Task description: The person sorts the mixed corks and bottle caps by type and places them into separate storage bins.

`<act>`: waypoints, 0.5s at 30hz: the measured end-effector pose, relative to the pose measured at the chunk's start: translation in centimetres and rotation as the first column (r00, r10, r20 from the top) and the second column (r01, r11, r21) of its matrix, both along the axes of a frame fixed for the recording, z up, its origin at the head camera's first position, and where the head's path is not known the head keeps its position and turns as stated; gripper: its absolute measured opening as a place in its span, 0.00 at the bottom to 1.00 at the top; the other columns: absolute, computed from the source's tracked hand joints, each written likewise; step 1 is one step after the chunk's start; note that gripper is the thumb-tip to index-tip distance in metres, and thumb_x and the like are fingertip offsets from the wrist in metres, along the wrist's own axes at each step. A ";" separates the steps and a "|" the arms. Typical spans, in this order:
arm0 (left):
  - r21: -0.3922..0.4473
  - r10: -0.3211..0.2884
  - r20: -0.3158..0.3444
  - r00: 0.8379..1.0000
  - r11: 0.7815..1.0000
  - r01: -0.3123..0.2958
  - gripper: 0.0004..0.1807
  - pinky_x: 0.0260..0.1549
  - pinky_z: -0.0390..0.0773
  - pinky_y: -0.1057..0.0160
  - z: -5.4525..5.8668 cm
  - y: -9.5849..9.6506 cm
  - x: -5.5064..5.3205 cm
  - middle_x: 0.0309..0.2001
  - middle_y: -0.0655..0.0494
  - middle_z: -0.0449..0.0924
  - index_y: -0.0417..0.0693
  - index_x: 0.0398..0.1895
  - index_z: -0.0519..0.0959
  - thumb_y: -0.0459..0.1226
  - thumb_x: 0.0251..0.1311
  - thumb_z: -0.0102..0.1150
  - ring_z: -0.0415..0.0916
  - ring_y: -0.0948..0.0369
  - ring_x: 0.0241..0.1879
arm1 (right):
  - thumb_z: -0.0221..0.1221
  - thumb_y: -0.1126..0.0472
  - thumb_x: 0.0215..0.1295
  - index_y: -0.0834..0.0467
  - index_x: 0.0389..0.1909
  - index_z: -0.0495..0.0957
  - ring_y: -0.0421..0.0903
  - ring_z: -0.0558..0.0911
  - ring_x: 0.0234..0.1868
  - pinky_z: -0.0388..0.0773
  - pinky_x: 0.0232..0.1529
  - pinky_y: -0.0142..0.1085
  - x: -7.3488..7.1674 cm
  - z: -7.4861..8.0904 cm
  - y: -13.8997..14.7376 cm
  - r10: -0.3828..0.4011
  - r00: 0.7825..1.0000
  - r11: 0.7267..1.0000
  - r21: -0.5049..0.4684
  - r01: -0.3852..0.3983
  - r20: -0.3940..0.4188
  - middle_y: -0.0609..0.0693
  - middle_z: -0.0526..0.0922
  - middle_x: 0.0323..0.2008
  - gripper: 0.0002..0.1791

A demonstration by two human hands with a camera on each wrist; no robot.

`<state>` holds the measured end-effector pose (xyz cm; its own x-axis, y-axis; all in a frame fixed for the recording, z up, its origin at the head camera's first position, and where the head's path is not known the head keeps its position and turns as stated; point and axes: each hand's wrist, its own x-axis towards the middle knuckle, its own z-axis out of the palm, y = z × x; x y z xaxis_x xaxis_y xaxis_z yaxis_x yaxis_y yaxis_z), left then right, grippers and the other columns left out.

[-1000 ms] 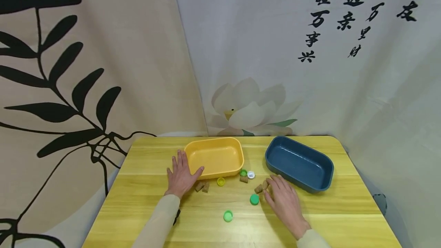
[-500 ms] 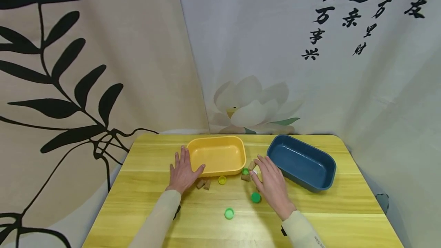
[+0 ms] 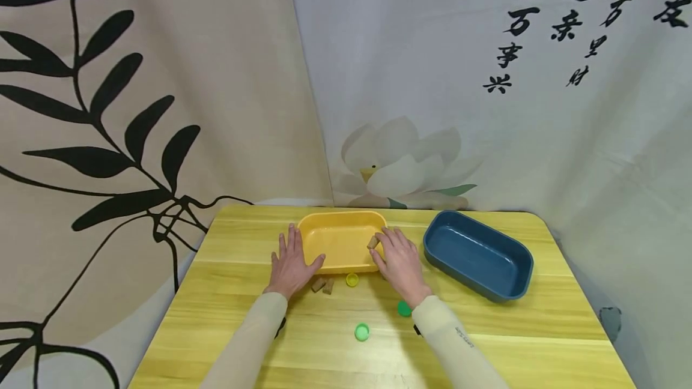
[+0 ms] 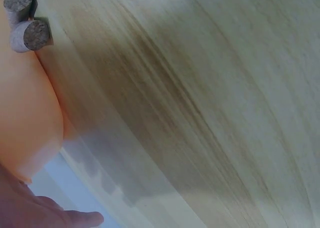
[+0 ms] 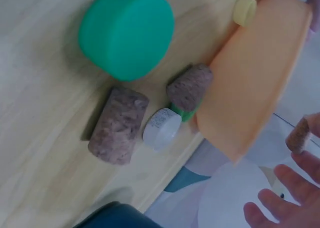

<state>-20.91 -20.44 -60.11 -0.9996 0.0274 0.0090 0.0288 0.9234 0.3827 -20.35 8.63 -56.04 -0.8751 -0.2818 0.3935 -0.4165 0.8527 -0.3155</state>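
My right hand (image 3: 402,263) pinches a short brown cork (image 3: 373,242) between thumb and finger, over the right end of the yellow tray (image 3: 340,216). The same cork (image 5: 298,135) shows at the fingertips in the right wrist view. My left hand (image 3: 292,266) lies with spread fingers against the tray's left side. Two corks (image 4: 35,35) lie by the tray wall (image 4: 30,112) in the left wrist view. On the table in the right wrist view are two more corks (image 5: 120,125), a white cap (image 5: 162,129) and a big-looking green cap (image 5: 126,35).
A blue tray (image 3: 478,257) stands at the right. A yellow cap (image 3: 352,280) sits in front of the yellow tray, and a light green cap (image 3: 362,332) lies nearer the front. Behind the table's back edge hangs a printed curtain (image 3: 243,107).
My right hand has picked up a cork from beside the blue tray and carried it left, over the yellow tray. My left hand stays at the yellow tray; the head view has shifted slightly.
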 end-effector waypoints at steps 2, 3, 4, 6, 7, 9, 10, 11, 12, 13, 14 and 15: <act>-0.006 0.000 -0.001 1.000 1.000 0.000 0.61 0.67 0.50 0.22 0.0 0.0 0.1 0.84 0.44 0.26 0.36 0.83 0.38 0.70 0.67 0.46 0.33 0.36 0.80 | 0.65 0.49 0.72 0.56 0.56 0.82 0.64 0.72 0.70 0.75 0.61 0.63 -0.4 -0.3 -0.5 -0.003 1.000 1.000 0.026 0.003 -0.007 0.59 0.78 0.66 0.19; -0.007 0.000 -0.001 1.000 1.000 0.000 0.61 0.67 0.50 0.21 0.1 -0.1 0.1 0.84 0.44 0.26 0.35 0.83 0.38 0.70 0.67 0.46 0.33 0.35 0.80 | 0.65 0.49 0.72 0.55 0.55 0.82 0.65 0.72 0.70 0.75 0.61 0.63 -0.6 -0.4 -0.7 -0.004 1.000 0.999 0.036 0.004 -0.009 0.59 0.78 0.66 0.18; -0.007 0.001 0.002 1.000 1.000 0.000 0.60 0.67 0.50 0.21 0.1 -0.1 0.1 0.84 0.44 0.26 0.36 0.83 0.38 0.70 0.67 0.46 0.33 0.35 0.80 | 0.66 0.48 0.71 0.55 0.54 0.83 0.65 0.72 0.70 0.75 0.61 0.63 -0.7 -0.5 -0.9 -0.008 1.000 0.999 0.045 0.008 -0.008 0.59 0.78 0.66 0.18; -0.010 0.004 0.011 1.000 1.000 -0.003 0.60 0.67 0.50 0.22 0.2 -0.1 0.2 0.84 0.44 0.26 0.37 0.83 0.37 0.70 0.67 0.46 0.32 0.36 0.81 | 0.66 0.48 0.71 0.54 0.52 0.84 0.67 0.71 0.70 0.74 0.61 0.64 -1.1 -0.7 -1.3 -0.017 1.000 0.998 0.054 0.017 0.001 0.60 0.78 0.65 0.17; -0.012 0.006 0.019 1.000 1.000 -0.005 0.60 0.68 0.49 0.22 0.2 -0.1 0.2 0.84 0.45 0.25 0.37 0.83 0.37 0.70 0.67 0.46 0.32 0.37 0.81 | 0.66 0.48 0.71 0.53 0.50 0.84 0.67 0.71 0.70 0.73 0.61 0.65 -1.3 -0.7 -1.5 -0.022 1.000 0.998 0.056 0.021 0.008 0.60 0.78 0.65 0.16; -0.013 0.006 0.023 1.000 1.000 -0.006 0.60 0.68 0.49 0.22 0.2 -0.1 0.1 0.84 0.45 0.25 0.37 0.83 0.36 0.70 0.67 0.46 0.31 0.37 0.81 | 0.66 0.48 0.71 0.51 0.46 0.85 0.68 0.70 0.70 0.72 0.62 0.66 -1.7 -0.9 -1.9 -0.030 0.999 0.998 0.061 0.029 0.026 0.60 0.78 0.66 0.12; -0.019 0.006 0.024 1.000 1.000 -0.005 0.60 0.68 0.49 0.22 0.2 -0.1 0.1 0.84 0.45 0.25 0.37 0.83 0.36 0.70 0.67 0.46 0.31 0.37 0.81 | 0.66 0.48 0.71 0.50 0.45 0.85 0.68 0.70 0.70 0.71 0.62 0.66 -1.8 -1.0 -2.0 -0.036 0.999 0.997 0.062 0.033 0.035 0.61 0.78 0.66 0.11; -0.020 0.003 0.020 1.000 1.000 -0.003 0.60 0.68 0.49 0.22 0.2 -0.1 0.1 0.84 0.44 0.26 0.37 0.83 0.37 0.70 0.67 0.46 0.32 0.36 0.81 | 0.66 0.48 0.71 0.50 0.43 0.86 0.68 0.69 0.70 0.71 0.62 0.67 -2.0 -1.0 -2.1 -0.041 0.998 0.997 0.062 0.038 0.048 0.61 0.78 0.66 0.10; -0.021 0.001 0.021 1.000 1.000 -0.001 0.60 0.68 0.49 0.22 0.2 -0.1 0.1 0.84 0.44 0.26 0.36 0.83 0.37 0.70 0.67 0.45 0.31 0.36 0.80 | 0.66 0.49 0.71 0.50 0.42 0.86 0.68 0.69 0.71 0.70 0.63 0.67 -2.1 -1.1 -2.2 -0.048 0.997 0.997 0.065 0.044 0.063 0.61 0.77 0.66 0.09; -0.020 0.000 0.021 1.000 1.000 0.001 0.60 0.68 0.49 0.22 0.2 -0.1 0.1 0.84 0.44 0.25 0.36 0.83 0.37 0.70 0.68 0.45 0.31 0.36 0.80 | 0.66 0.49 0.71 0.49 0.41 0.86 0.68 0.68 0.71 0.69 0.64 0.68 -2.2 -1.2 -2.2 -0.054 0.996 0.997 0.067 0.049 0.076 0.61 0.77 0.67 0.09; -0.018 -0.001 0.022 1.000 1.000 0.002 0.60 0.68 0.48 0.22 0.2 -0.1 0.1 0.84 0.45 0.25 0.36 0.83 0.37 0.70 0.68 0.44 0.31 0.36 0.80 | 0.65 0.48 0.72 0.50 0.43 0.86 0.68 0.68 0.72 0.68 0.64 0.68 -2.2 -1.3 -2.2 -0.062 0.994 0.996 0.072 0.056 0.087 0.61 0.76 0.67 0.10; -0.016 -0.003 0.024 1.000 1.000 0.003 0.59 0.68 0.48 0.22 0.3 -0.2 0.1 0.84 0.45 0.25 0.36 0.83 0.37 0.70 0.68 0.44 0.31 0.36 0.80 | 0.65 0.48 0.72 0.51 0.46 0.86 0.67 0.67 0.72 0.68 0.65 0.67 -2.3 -1.5 -2.2 -0.070 0.993 0.995 0.078 0.063 0.099 0.61 0.76 0.68 0.12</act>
